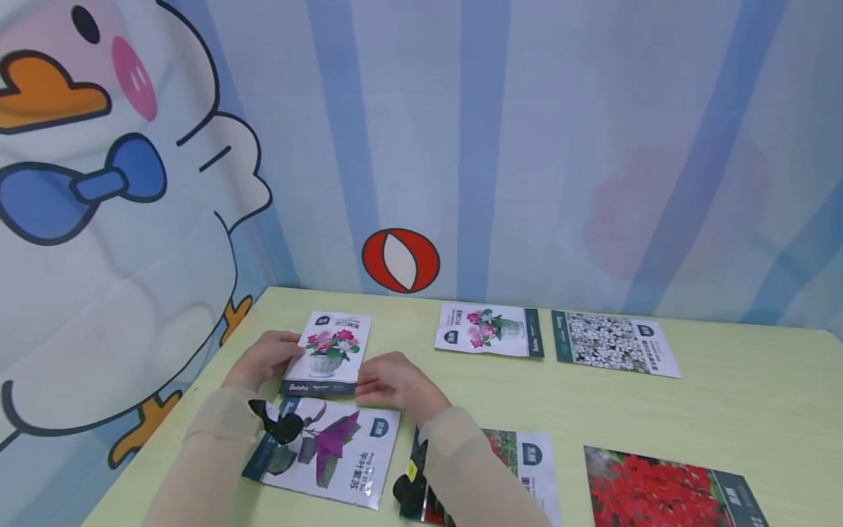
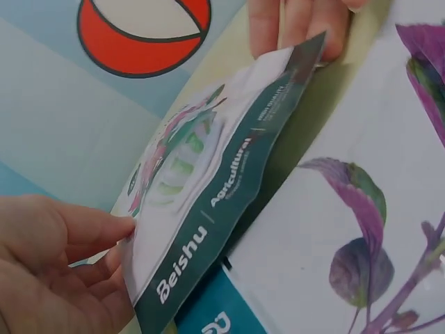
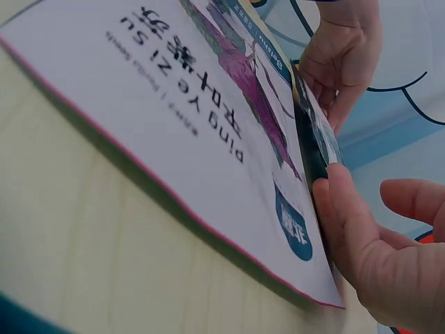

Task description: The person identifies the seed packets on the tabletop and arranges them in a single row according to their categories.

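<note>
A white seed packet with pink flowers in a pot (image 1: 332,364) stands slightly tilted at the left of the table. My left hand (image 1: 265,359) pinches its left edge, the thumb in front and other fingers behind. At the opposite edge is my right hand (image 1: 403,384), whose fairly straight fingers touch the packet; its thumb (image 3: 411,198) is held apart in the right wrist view. Just below lies a seed packet with purple leaves (image 1: 356,457). The lower dark band of the flowerpot packet (image 2: 208,229) is raised a little over it in the left wrist view.
Farther back lie another flowerpot packet (image 1: 487,331) and a white-flower packet (image 1: 612,342). A red-flower packet (image 1: 665,487) is at front right. My right forearm partly covers one more packet (image 1: 540,468). A printed cloth backdrop (image 1: 546,146) rises behind the pale table (image 1: 744,395).
</note>
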Motion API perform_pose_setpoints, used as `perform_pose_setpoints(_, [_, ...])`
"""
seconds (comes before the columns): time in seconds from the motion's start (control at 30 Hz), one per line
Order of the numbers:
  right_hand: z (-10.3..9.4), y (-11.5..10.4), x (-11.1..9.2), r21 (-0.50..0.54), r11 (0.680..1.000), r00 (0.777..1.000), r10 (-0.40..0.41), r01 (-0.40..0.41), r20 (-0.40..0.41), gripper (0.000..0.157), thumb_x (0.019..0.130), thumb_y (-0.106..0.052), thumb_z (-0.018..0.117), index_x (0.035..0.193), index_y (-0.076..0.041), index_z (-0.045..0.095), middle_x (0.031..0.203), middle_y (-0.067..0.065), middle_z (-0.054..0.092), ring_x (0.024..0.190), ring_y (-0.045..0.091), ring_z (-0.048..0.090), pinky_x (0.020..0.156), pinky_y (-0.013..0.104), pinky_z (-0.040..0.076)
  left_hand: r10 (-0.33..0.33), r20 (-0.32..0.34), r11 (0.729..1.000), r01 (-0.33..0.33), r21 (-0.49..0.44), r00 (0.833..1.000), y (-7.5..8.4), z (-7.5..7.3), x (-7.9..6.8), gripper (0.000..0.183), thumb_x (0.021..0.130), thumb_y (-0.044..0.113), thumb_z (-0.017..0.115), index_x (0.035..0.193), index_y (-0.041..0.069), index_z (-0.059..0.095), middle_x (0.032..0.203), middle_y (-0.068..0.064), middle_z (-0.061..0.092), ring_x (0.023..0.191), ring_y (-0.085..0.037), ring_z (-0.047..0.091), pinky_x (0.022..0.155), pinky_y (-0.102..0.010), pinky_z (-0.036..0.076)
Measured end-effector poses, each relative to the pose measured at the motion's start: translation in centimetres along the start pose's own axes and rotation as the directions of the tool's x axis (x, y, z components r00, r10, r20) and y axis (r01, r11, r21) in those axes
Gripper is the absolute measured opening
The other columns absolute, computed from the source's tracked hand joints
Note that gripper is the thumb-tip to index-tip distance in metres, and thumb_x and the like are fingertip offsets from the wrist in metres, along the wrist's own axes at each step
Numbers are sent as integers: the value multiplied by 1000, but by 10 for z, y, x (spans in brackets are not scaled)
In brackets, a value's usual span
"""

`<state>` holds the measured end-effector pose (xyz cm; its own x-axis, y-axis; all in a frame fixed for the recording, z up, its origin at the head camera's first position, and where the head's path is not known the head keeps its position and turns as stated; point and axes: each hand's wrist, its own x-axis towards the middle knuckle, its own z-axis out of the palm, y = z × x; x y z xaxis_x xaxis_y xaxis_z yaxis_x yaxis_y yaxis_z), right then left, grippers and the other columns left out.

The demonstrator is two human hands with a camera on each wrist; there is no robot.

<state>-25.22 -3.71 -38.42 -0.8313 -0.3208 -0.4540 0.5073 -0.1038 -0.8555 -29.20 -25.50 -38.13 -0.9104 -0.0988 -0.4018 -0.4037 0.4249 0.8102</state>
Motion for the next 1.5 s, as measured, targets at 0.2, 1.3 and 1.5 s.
perform_pose_setpoints(0.2, [3,-1,-2,-18,1000,1000,7,-7,-6,20,87,1,55,105,9,59,81,15,60,69,21,61,72,32,55,27,-45,998,-25,52,999,2,3,0,44,95,5,45,135,-11,37,130,-27,42,110,-34,45,99,-46,38])
perform_pose_setpoints(1.3, [-21,-16,-3,-93,994,998,-52,49,-25,35,91,-4,55,126,1,51,105,22,60,81,25,63,73,34,55,141,-86,990,-140,13,986,17,-3,-6,48,97,15,44,140,-3,34,143,-24,31,127,-37,34,106,-51,28])
perform_pose_setpoints(1.5, [-42,-27,-3,-130,989,993,-79,67,-89,35,93,-8,54,127,0,51,106,20,61,82,24,64,73,33,55,141,-63,990,-142,-14,988,30,9,-8,48,97,16,46,141,0,34,143,-22,32,125,-35,37,106,-48,29])
